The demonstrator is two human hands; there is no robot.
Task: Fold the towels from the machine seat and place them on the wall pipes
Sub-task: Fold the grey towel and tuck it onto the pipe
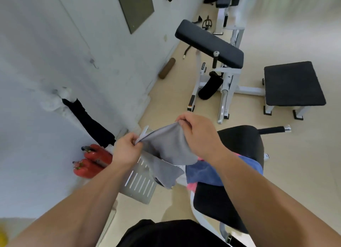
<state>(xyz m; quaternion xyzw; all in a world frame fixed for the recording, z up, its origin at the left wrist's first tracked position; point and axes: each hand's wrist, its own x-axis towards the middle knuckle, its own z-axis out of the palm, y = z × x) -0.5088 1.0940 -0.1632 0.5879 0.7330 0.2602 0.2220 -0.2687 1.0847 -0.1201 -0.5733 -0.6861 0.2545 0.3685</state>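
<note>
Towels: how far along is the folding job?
Done: possibly one; a black cloth hangs from the wall pipe, though I can't tell if it's a towel. In hand: the grey towel, pinched at its top edge by left hand and right hand, not yet folded. Left: blue towel and pink towel heaped on the seat.
</note>
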